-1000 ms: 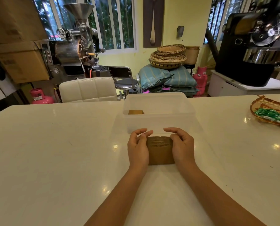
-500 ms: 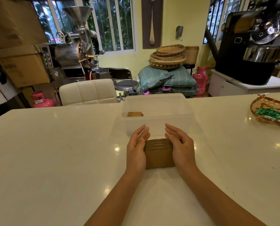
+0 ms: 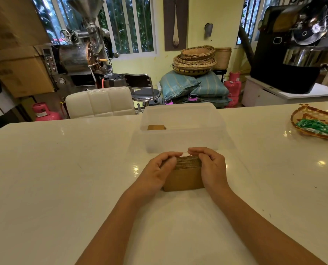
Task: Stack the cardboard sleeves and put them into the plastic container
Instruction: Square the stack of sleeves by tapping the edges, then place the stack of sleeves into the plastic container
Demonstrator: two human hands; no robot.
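The stack of cardboard sleeves (image 3: 186,175) lies on the counter (image 3: 63,178) just in front of the plastic container (image 3: 182,129), squeezed from both sides: the left hand (image 3: 159,173) has its fingers (image 3: 170,155) curled over the stack's far left corner, and the right hand (image 3: 211,167) has its fingers (image 3: 195,151) hooked over the far top edge, both pinching the stack between them. The main risk, as I judge it, is that the stack is many loose layers held only by side pressure; if the squeeze is uneven when it is lifted, the middle sleeves could slide out or fan apart and scatter over the counter. The container's near wall stands right behind the stack, so a low lift could catch the rim and knock the pile askew or push the light tub away. One brown piece (image 3: 156,127), probably another sleeve though it shows only through cloudy plastic, already sits in the container's left part, and landing on it would tilt the stack. The counter is glossy white stone, slick and reflective. Beyond the container are a white padded chair (image 3: 100,102), a metal roasting machine (image 3: 82,54), woven baskets (image 3: 194,60) on sacks, and to its right a woven tray (image 3: 316,126) holding green packets.
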